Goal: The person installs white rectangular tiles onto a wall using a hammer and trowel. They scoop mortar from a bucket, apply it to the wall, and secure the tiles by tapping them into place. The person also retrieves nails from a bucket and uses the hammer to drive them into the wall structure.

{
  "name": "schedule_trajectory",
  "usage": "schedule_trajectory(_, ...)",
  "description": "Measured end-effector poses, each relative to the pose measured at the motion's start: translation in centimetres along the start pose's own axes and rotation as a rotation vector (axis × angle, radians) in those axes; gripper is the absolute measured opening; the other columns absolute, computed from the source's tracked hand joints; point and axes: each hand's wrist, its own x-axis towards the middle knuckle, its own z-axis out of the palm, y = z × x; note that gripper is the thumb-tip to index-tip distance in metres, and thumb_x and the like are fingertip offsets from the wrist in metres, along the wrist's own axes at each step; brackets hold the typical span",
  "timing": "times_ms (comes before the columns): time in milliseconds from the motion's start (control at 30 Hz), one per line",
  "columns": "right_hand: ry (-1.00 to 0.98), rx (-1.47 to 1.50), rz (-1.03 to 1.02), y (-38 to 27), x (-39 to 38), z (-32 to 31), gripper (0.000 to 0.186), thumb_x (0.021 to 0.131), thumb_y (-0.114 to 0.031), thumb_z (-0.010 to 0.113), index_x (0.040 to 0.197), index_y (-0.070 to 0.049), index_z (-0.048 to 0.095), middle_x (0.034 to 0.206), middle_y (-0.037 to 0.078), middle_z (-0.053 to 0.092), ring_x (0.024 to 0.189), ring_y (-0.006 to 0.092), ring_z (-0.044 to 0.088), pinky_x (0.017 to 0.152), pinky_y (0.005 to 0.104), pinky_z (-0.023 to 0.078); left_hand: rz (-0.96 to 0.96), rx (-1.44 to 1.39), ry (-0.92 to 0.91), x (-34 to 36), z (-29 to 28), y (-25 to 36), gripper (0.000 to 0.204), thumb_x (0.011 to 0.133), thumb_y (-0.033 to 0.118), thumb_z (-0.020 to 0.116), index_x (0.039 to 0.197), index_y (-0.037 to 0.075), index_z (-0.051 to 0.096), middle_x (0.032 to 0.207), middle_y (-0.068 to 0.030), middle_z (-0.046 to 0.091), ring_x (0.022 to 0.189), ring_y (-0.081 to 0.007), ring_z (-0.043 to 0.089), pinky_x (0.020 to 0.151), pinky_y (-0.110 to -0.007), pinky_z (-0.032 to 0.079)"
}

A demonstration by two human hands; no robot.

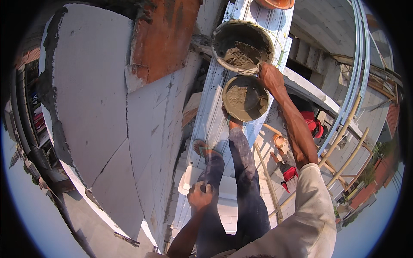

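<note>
At the far end of the plank (215, 107), we hook our right hand (270, 77) over the mortar bucket (243, 45) rim (second bucket (246, 99) nearer); left hand (200, 195) fisted on our knee.

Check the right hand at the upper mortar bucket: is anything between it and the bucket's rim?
Nothing visible. The right hand is already at the rim of the upper mortar bucket, directly above the lower mortar bucket. The left hand rests on the knee.
</note>
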Motion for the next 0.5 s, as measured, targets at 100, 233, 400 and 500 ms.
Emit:
schedule_trajectory(100,0.02,-0.188,0.024,-1.9,8.1,2.6,0.019,0.092,-0.01,0.061,0.096,-0.004,0.078,0.098,0.022,0.076,0.091,0.0395,0.076,0.076,0.048,0.062,0.028,-0.016,0.064,-0.1,0.6,0.2,0.031,0.085,0.032,0.075,0.107,0.011,0.073,0.107,-0.0128,0.073,0.103,-0.0382,0.068,0.091,-0.049,0.053)
schedule_trajectory(233,-0.09,-0.306,0.046,-5.3,12.6,4.0,0.022,0.094,-0.011,0.06,0.1,-0.006,0.08,0.107,0.016,0.077,0.1,0.0343,0.076,0.08,0.0432,0.063,-0.015,0.003,0.031,-0.1,0.9,0.4,0.03,0.084,0.029,0.077,0.107,0.01,0.073,0.108,-0.0134,0.073,0.104,-0.0381,0.068,0.092,-0.049,0.053)
schedule_trajectory(400,-0.294,-0.316,-0.169,-6.3,10.4,6.7,0.023,0.095,-0.012,0.06,0.105,-0.009,0.081,0.112,0.015,0.077,0.103,0.0335,0.075,0.084,0.0431,0.062,-0.036,-0.036,0.032,-0.3,0.7,1.2,0.028,0.085,0.028,0.077,0.107,0.011,0.073,0.109,-0.0129,0.073,0.105,-0.0381,0.068,0.093,-0.048,0.053)
schedule_trajectory(500,-0.384,-0.176,-0.238,-5.7,10.5,5.8,0.021,0.091,-0.017,0.066,0.103,-0.005,0.079,0.106,0.016,0.077,0.099,0.0314,0.076,0.082,0.0441,0.061,-0.054,-0.025,0.067,-0.9,1.6,1.2,0.027,0.085,0.029,0.077,0.106,0.012,0.073,0.107,-0.0126,0.073,0.104,-0.0385,0.068,0.093,-0.049,0.053)
